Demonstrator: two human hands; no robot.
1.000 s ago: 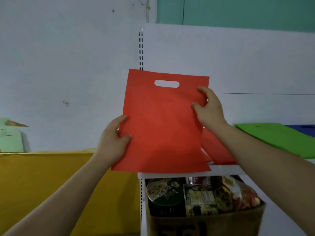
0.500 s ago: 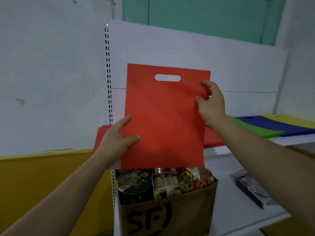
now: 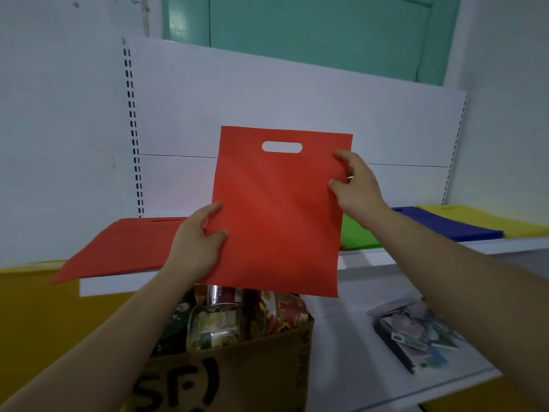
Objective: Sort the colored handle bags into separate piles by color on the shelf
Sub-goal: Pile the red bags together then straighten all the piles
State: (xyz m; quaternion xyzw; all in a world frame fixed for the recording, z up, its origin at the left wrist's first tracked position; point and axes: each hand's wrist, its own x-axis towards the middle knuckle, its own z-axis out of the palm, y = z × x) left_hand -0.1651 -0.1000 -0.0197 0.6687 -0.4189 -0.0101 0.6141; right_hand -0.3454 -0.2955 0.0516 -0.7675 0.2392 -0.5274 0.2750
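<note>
I hold a flat red handle bag upright in front of the shelf, its cut-out handle at the top. My left hand grips its lower left edge and my right hand pinches its upper right edge. On the white shelf lie flat bag piles: a red pile at the left, which overhangs the shelf end, then green, blue and yellow towards the right. The held bag hides part of the green pile.
A brown cardboard box full of snack packets stands on the lower shelf under the held bag. A clear packet of small items lies to its right. A yellow surface is at the lower left.
The view has swung right, so the red pile, blue and yellow piles came into sight. Both hands keep the same hold on the red bag, which stays upright.
</note>
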